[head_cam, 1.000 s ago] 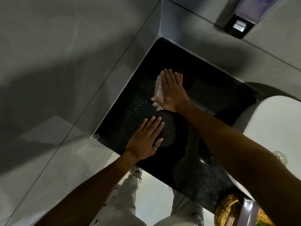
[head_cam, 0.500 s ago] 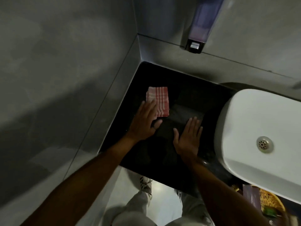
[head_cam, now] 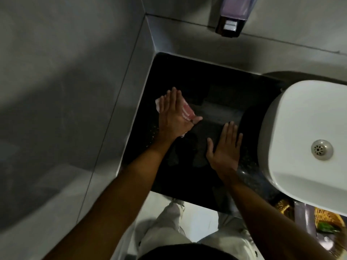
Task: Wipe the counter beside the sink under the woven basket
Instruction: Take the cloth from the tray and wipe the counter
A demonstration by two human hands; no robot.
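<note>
A folded red-and-white checked cloth (head_cam: pixel 187 112) lies on the black counter (head_cam: pixel 212 85) left of the white sink (head_cam: pixel 304 117). My left hand (head_cam: pixel 173 114) presses flat on top of the cloth, with the thumb hooked over its near right corner, and covers most of it. My right hand (head_cam: pixel 225 147) rests flat on the bare counter, fingers together, between the cloth and the sink. The woven basket (head_cam: pixel 326 216) shows at the lower right, below the sink's front edge, mostly hidden by my right forearm and the sink.
Grey tiled walls close the counter on the left and at the back. A soap dispenser (head_cam: pixel 232 19) hangs on the back wall above the counter. The counter's front edge is just beneath my forearms, with my legs and the pale floor below.
The cloth passed from under my right hand to my left. My left hand now covers it and has turned it at an angle. My right hand lies flat beside the sink.
</note>
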